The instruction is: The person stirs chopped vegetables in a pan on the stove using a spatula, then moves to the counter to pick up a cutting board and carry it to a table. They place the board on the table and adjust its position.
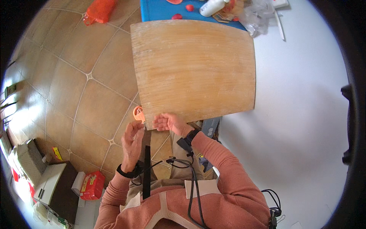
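A wooden board (194, 71) with a worn, pale surface lies in front of me. My right hand (170, 124) is at its near left corner, palm partly turned up and fingers a little apart, with nothing seen in it. Just left of that corner is my left hand (133, 140), its fingers bent toward the thumb. Whether something small is between those fingertips cannot be told. Beyond them, an orange plastic object (139, 113) with an opening shows beside the board's edge, partly hidden by it. Both wrists wear black bands with cables.
A blue surface (160, 11) beyond the board holds a white bottle (211, 7), red pieces and clear plastic bags (257, 18). A white wall (291, 100) stands at right. On the tiled floor are a red bag (100, 11), a red package (93, 186) and a cabinet (57, 186).
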The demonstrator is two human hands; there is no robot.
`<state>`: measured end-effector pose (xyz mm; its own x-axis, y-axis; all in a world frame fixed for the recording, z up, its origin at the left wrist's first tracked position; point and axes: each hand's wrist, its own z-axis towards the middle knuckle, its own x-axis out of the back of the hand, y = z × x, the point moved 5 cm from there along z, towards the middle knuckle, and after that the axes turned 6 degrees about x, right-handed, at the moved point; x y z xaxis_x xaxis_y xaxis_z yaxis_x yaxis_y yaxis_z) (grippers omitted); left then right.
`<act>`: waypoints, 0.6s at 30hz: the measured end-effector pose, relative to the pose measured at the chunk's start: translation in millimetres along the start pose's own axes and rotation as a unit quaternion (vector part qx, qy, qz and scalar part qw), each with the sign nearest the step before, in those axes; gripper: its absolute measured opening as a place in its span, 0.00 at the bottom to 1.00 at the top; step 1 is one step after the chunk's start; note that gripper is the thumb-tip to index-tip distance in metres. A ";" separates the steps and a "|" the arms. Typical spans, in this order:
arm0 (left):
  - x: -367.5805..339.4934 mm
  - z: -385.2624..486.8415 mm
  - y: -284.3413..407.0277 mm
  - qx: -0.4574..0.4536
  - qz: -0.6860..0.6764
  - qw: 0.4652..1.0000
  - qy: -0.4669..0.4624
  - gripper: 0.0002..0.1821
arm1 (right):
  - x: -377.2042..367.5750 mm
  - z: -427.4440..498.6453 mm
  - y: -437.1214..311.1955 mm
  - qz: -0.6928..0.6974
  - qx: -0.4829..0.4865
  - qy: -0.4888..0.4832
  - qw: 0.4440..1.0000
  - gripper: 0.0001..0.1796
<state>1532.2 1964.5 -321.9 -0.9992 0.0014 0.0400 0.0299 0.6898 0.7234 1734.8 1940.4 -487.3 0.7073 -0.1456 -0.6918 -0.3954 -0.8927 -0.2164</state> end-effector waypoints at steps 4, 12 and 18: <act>-31.9 1.1 5.4 0.000 -0.024 0.999 -0.024 0.13 | 87.3 -35.0 -103.7 0.112 0.223 0.024 0.968 0.23; -117.3 8.2 19.3 -0.004 -0.012 0.998 -0.056 0.14 | 123.5 -61.3 -158.1 0.277 0.324 0.015 0.905 0.23; -144.2 20.5 30.9 -0.041 0.013 0.999 -0.008 0.14 | 119.1 5.1 -262.5 0.211 0.325 -0.063 0.920 0.28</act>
<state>1676.6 2000.5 -319.5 -0.9983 0.0309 0.0499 0.0582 0.6274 0.7766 1919.8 2159.6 -516.4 0.3537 -0.3332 -0.8740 -0.9147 -0.3185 -0.2487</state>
